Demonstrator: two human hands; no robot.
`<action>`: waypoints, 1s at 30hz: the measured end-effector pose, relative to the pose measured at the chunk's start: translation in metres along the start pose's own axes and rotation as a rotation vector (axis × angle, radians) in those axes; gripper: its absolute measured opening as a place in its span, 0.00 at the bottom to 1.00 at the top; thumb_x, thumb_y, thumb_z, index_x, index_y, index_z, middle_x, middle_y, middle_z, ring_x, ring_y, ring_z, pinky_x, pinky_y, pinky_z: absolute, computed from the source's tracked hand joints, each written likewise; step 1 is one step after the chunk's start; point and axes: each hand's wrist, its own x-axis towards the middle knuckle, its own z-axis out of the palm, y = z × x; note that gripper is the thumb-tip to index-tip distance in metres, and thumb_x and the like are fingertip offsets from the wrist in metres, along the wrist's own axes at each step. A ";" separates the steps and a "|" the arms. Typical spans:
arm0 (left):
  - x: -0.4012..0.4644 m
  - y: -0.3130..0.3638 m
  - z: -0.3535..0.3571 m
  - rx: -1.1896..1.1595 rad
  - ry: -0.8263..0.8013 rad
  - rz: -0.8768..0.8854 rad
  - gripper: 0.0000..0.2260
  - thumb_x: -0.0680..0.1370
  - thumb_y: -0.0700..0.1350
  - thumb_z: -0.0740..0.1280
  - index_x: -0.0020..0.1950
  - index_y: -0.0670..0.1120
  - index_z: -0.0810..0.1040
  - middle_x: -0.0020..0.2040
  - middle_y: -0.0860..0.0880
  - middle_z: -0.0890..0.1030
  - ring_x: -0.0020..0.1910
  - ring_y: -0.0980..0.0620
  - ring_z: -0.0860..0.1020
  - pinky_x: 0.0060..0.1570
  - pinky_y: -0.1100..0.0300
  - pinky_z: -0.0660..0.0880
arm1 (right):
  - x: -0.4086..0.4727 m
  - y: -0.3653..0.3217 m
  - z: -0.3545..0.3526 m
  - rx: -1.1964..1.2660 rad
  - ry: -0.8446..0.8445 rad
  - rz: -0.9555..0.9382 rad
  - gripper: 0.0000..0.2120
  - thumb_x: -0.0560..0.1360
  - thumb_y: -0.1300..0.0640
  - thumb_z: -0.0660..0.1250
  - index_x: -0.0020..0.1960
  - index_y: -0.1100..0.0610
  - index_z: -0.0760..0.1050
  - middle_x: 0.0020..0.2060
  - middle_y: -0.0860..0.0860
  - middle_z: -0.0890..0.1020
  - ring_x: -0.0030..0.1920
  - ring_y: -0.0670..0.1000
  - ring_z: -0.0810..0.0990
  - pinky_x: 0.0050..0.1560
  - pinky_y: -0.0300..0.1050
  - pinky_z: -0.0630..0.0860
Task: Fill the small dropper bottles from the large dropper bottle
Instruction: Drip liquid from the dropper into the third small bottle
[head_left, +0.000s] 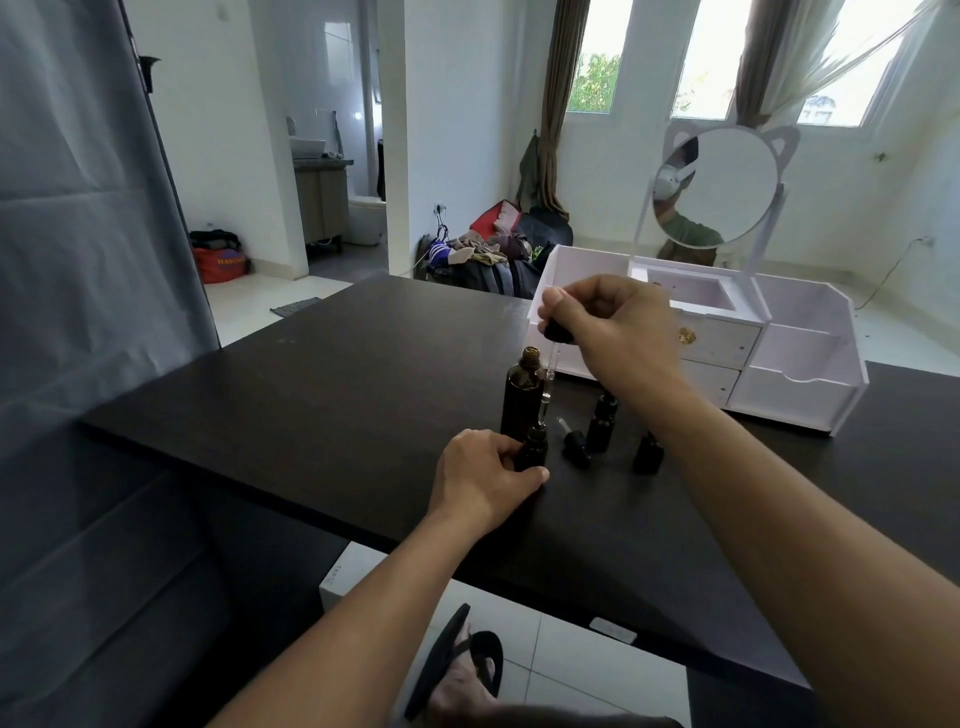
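Sandalled foot, dark table, capped small bottles, white organizer

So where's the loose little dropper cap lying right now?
The small dropper cap lies on the dark table, right of the small bottle the left hand grips, beside another small bottle.

The left hand rests low, fingers and thumb curled in a grip. The right hand is raised above it, fingertips pinching, forearm angled down.
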 end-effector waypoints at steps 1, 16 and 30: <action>0.000 0.000 0.000 0.004 0.001 -0.005 0.14 0.72 0.55 0.73 0.54 0.49 0.83 0.38 0.57 0.77 0.40 0.59 0.76 0.43 0.64 0.72 | -0.001 0.001 0.001 -0.004 -0.002 -0.001 0.06 0.75 0.56 0.72 0.39 0.51 0.80 0.37 0.53 0.86 0.39 0.52 0.86 0.50 0.57 0.83; 0.001 0.000 0.000 0.013 -0.013 -0.017 0.14 0.72 0.56 0.73 0.54 0.50 0.83 0.41 0.55 0.79 0.43 0.56 0.77 0.44 0.63 0.72 | -0.006 0.005 0.003 -0.003 -0.019 0.010 0.13 0.76 0.59 0.70 0.34 0.49 0.78 0.37 0.53 0.86 0.41 0.55 0.86 0.52 0.59 0.81; 0.001 -0.001 0.000 0.008 -0.023 -0.006 0.14 0.72 0.56 0.73 0.52 0.50 0.84 0.45 0.52 0.81 0.49 0.53 0.78 0.51 0.57 0.77 | -0.004 -0.001 0.000 0.015 -0.071 0.004 0.05 0.76 0.59 0.70 0.42 0.57 0.82 0.39 0.53 0.86 0.41 0.52 0.86 0.51 0.54 0.83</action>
